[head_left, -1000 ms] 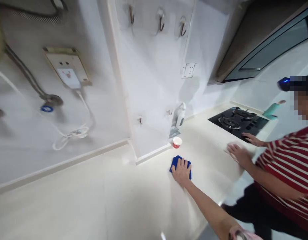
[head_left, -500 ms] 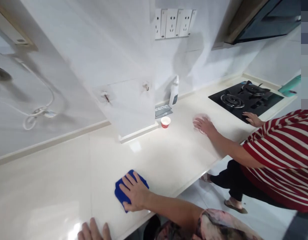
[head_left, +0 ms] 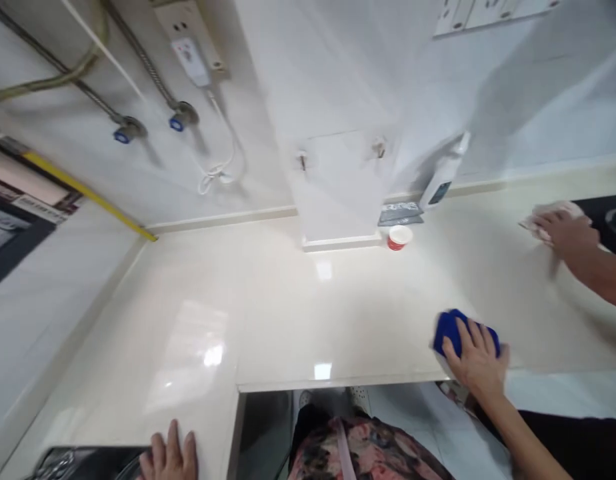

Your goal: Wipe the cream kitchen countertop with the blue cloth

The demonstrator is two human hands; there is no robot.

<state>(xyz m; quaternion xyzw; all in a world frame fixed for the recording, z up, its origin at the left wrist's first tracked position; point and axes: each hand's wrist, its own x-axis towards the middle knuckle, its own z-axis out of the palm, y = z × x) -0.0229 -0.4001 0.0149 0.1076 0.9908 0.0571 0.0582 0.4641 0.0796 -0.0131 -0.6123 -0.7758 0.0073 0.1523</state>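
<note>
swept along the front edge of the bench (head_left: 288,320), the blue cloth (head_left: 451,331) now lies on the hob side of the cup (head_left: 399,237), where it sat on the other side before. the right hand (head_left: 475,363) presses down on it, fingers spread wide across the top, holding it flat rather than bunched in a grip. the left hand (head_left: 169,453) rests empty at the bottom of the view, fingers parted on the bench, beside a dark glossy object (head_left: 88,463) too cut off to name. wiping the bench looks to be the step in hand, and the next move seems to call for carrying the cloth on along the edge toward the hob (head_left: 605,223). a co-worker's hand (head_left: 568,233) works a pale cloth (head_left: 538,220) just beside the hob
</note>
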